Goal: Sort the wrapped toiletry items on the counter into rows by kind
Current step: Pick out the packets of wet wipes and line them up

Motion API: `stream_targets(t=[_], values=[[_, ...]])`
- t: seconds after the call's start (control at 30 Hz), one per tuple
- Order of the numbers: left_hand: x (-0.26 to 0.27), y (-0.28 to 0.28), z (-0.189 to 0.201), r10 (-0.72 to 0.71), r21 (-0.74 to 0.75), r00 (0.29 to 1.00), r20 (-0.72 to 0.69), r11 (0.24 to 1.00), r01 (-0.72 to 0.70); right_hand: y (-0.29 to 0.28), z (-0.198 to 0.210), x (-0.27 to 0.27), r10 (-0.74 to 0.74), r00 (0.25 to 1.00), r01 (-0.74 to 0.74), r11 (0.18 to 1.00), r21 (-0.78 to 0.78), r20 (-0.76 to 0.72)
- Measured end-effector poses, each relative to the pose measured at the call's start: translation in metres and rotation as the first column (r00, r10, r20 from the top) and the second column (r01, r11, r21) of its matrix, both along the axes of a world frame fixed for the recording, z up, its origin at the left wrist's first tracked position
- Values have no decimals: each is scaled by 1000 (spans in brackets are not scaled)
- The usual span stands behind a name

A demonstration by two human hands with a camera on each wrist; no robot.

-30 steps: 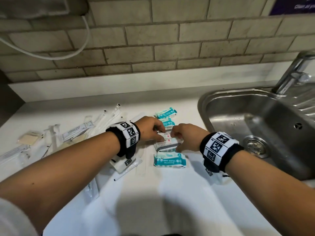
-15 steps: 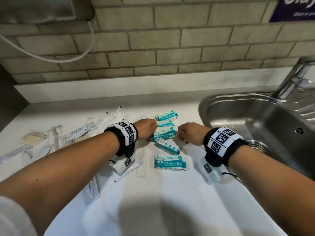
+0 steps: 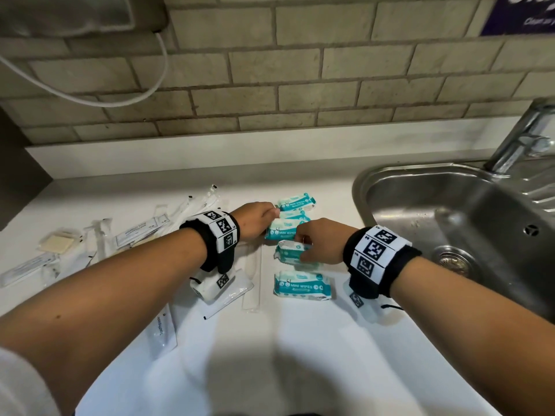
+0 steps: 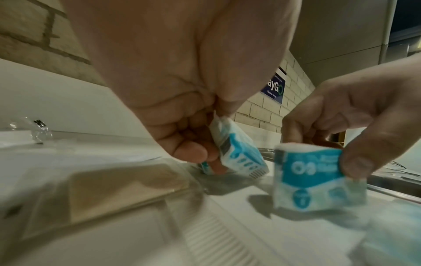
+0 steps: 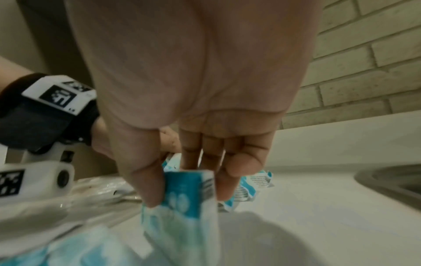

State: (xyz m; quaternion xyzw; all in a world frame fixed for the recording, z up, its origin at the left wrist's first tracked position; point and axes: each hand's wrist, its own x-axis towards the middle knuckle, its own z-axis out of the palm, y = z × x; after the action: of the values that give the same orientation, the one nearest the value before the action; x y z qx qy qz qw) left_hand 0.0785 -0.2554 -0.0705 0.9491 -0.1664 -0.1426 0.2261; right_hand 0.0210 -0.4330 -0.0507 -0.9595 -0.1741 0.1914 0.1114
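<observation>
The step in hand seems to be the building of the row of mini wipes packs on the white worktop point(image 3: 300, 355), just left of the steel sink point(image 3: 450, 205). The left hand point(image 3: 255, 220) has its fingers curled around one end of a teal pack point(image 3: 282, 232), which the left wrist view shows tilted, with one end low at the surface. The right hand point(image 3: 321, 244) pinches another pack point(image 3: 288, 250) between the thumb and the fingers; this one stands on its edge and touches the worktop. Both hands are therefore closed on a pack, and they are near each other but do not touch. I count five wipes packs in the head view: one at the far end point(image 3: 295, 203), one just behind the left hand's pack and partly hidden point(image 3: 295, 216), the two held ones, and one lying flat nearest to the person point(image 3: 303, 285). They form a line that runs away from the person, but the two held packs are not yet laid flat. In my judgement the next move calls for laying each held pack flat in its gap, parallel to the others, without pushing the neighbours out of line. To the left lies an unsorted group of clear wrapped items point(image 3: 120, 235), among them a toothpaste sachet point(image 3: 162, 325), a beige pad point(image 3: 58, 243) and some long thin sticks point(image 3: 201, 202); they overlap and reflect light, so I cannot count them surely.
</observation>
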Motion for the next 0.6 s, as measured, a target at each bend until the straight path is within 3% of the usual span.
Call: stream_targets(t=[0.1,0.23,0.33,0.5,0.6], values=[[-2,6,0,39,-127,999,-29,991,-42,-2,10,0,-104,995,103,975,199,-4],[-7,4,2,64,-215,988,-138,972,-93,-5,20,0,-230,971,233,829,509,-69],[-7,4,3,67,-164,988,-138,982,-89,-8,18,-3,-264,961,270,848,455,-80],[0,8,8,33,-29,997,69,999,-31,-10,-2,-11,-441,891,445,801,399,-108],[2,5,12,71,-97,992,103,993,-61,-7,-11,-15,-403,907,418,895,154,-120]])
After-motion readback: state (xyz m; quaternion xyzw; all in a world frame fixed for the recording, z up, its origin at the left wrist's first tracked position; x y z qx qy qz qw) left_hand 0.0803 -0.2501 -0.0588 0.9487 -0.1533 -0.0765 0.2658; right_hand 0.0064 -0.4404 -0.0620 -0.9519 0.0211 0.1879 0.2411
